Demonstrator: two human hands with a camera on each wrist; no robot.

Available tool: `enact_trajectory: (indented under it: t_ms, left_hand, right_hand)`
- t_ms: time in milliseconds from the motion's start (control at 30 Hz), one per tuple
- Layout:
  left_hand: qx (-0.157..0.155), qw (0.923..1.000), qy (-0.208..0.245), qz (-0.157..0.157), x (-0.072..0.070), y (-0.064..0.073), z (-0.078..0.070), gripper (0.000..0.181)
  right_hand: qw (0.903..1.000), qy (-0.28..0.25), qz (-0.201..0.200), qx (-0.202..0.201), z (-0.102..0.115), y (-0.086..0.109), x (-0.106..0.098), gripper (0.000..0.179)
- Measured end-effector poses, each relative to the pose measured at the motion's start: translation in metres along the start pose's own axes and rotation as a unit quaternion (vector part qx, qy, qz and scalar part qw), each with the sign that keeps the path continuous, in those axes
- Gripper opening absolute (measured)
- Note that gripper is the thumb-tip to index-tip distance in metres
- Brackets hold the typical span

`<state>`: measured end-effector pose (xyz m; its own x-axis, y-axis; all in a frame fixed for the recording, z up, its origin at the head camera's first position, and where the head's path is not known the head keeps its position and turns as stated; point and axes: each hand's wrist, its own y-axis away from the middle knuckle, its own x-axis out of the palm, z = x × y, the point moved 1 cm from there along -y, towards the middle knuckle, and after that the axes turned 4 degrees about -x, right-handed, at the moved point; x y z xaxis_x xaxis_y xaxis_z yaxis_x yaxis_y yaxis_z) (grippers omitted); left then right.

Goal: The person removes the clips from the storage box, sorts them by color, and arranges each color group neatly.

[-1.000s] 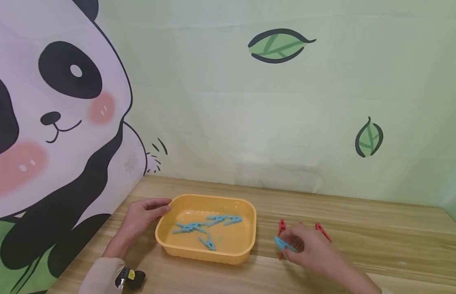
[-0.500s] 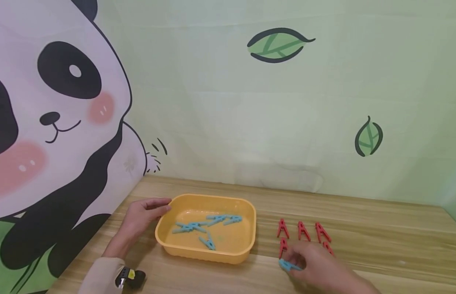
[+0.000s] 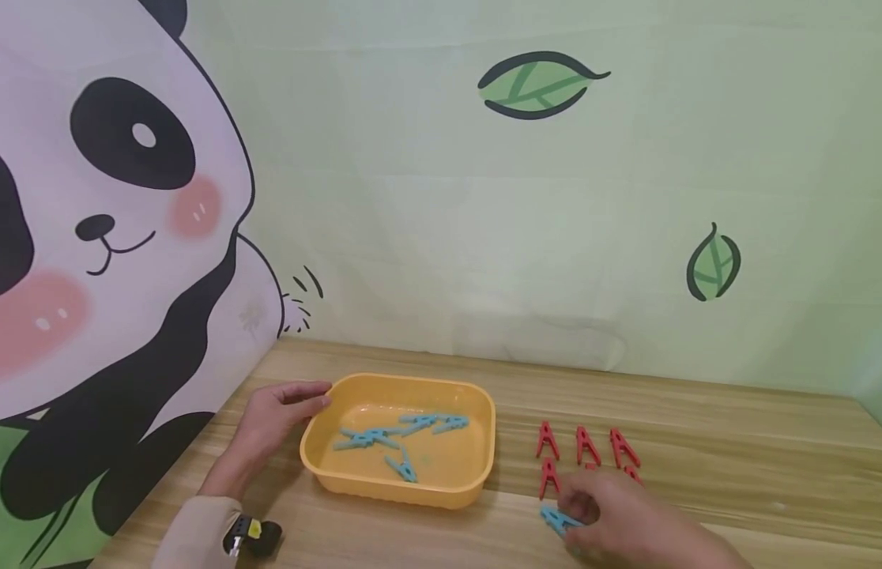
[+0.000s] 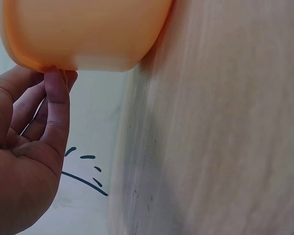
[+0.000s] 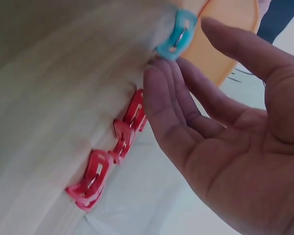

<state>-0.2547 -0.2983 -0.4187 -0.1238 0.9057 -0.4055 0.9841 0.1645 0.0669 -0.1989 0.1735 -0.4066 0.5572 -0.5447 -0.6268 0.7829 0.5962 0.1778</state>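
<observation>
- Blue peg (image 3: 553, 518): apparently on tabletop (image 3: 768, 442), R of yellow basin (image 3: 391, 495), just nearer the person than front-left red peg (image 3: 548, 476).
- Step in hand (judged): setting-down of blue peg nr. the red group, i.e. two rows, back row of three incl. middle red peg (image 3: 585, 442).
- Good technique: let peg settle flat before drawing fingers away; spread thumb & index evenly, then lift straight up w/o catching a leg.
- Spacing: leave a small gap to front-left red peg, to avoid a nudge; for a tidy row, turn head of peg to match red ones (blue tilted at present).
- R hand (image 3: 619, 514): low over tabletop, in front of red group & partly hiding front row; grip open, w/ thumb apart from peg & fingers nearly straight, tips at or just beside it.
- L hand (image 3: 270, 415): at far-left corner of basin, fingertips & thumb together on rim in a light pinch; useful as steadying hold.
- Inside basin: several blue pegs (image 3: 451, 424), some overlapping, exact no. unclear.
</observation>
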Motion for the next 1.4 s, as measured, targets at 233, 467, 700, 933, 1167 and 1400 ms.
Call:
enact_trajectory:
  t_ms: [233,467,700,933,1167,1400]
  left_hand:
    - [-0.004,1.0000,-0.004,0.001,-0.001,-0.001,0.000,0.042]
    - [-0.002,1.0000,-0.006,0.003,-0.001,0.000,-0.001,0.042]
    - [-0.003,0.9999,-0.010,0.001,-0.001,0.000,-0.001,0.042]
    - [-0.001,0.9999,-0.010,0.001,0.000,0.000,-0.001,0.042]
    - [-0.001,1.0000,-0.006,-0.002,0.000,0.001,-0.001,0.042]
    - [-0.005,1.0000,-0.006,-0.001,0.000,0.000,0.000,0.043]
  right_hand:
    - [0.9980,0.004,0.011,0.063,0.004,0.002,0.000,0.018]
    - [0.9967,0.026,-0.028,0.071,0.003,-0.001,0.004,0.024]
    - [0.9958,0.048,-0.069,0.037,0.000,-0.001,0.005,0.025]
    - [0.9964,0.013,-0.080,0.024,-0.002,0.000,0.008,0.022]
    - [0.9953,-0.028,-0.082,0.044,0.000,0.000,0.010,0.022]
    - [0.9960,-0.043,-0.071,0.031,-0.001,0.000,0.010,0.023]
